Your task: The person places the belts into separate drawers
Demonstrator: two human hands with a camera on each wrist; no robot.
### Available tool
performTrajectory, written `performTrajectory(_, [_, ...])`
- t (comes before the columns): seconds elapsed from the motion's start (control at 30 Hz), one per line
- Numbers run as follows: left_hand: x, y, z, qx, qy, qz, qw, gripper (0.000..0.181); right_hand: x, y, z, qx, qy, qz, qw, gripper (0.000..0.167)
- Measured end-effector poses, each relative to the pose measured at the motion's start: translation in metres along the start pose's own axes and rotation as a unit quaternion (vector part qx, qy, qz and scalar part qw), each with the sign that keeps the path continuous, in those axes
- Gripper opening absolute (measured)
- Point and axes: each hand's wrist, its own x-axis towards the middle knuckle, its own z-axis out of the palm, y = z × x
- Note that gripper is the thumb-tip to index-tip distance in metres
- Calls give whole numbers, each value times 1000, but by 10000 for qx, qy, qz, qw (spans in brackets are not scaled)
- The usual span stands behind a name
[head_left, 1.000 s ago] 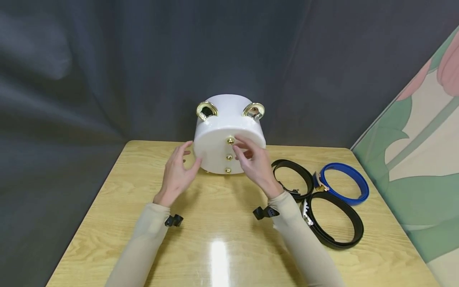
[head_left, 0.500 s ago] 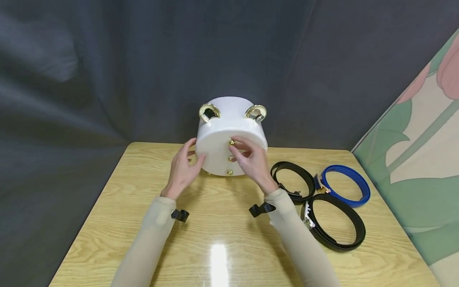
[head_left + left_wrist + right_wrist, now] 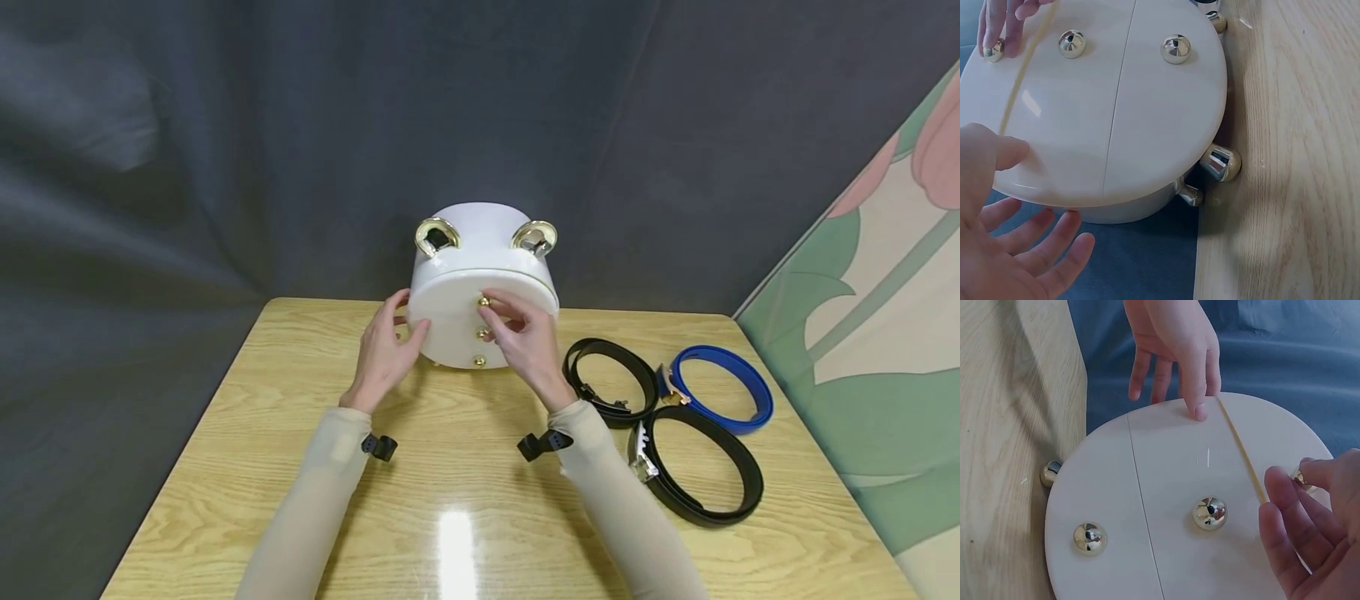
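Observation:
A white rounded box (image 3: 480,246) with gold ring-like pieces on top and gold knobs down its front stands at the table's back. My right hand (image 3: 531,343) pinches the uppermost knob (image 3: 484,301); in the right wrist view, thumb and fingers (image 3: 1282,487) meet at that knob (image 3: 1302,477), partly covering it. A yellowish strip (image 3: 1021,69) shows beside the top front panel in the left wrist view. My left hand (image 3: 384,357) is at the box's left side, its thumb (image 3: 1011,152) on the front face and its other fingers loosely extended past the edge.
To the right, two coiled black belts (image 3: 641,375) (image 3: 746,467) and a coiled blue belt (image 3: 757,387) lie on the wooden table (image 3: 247,467). A dark curtain (image 3: 337,125) hangs behind, and a floral-patterned surface (image 3: 885,333) is at the right.
My left hand has moved right, its thumb now on the front face. My right hand has closed its fingertips on the uppermost knob. That top panel appears shifted slightly outward.

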Motion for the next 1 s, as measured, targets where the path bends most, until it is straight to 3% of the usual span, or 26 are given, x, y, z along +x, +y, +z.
performTrajectory(0.47, [1, -6, 1, -178, -34, -80, 9998, 56, -14, -5, -4, 79, -7, -199, 9998, 29])
performTrajectory(0.83, [-4, -16, -11, -906, -104, -314, 9953, 45, -31, -9, -5, -83, -55, -410, 9991, 28])
performTrajectory(1.0, [-10, -14, -16, -1229, -10, -436, 9915, 36, -40, -12, -6, 33, -35, -466, 9989, 27])
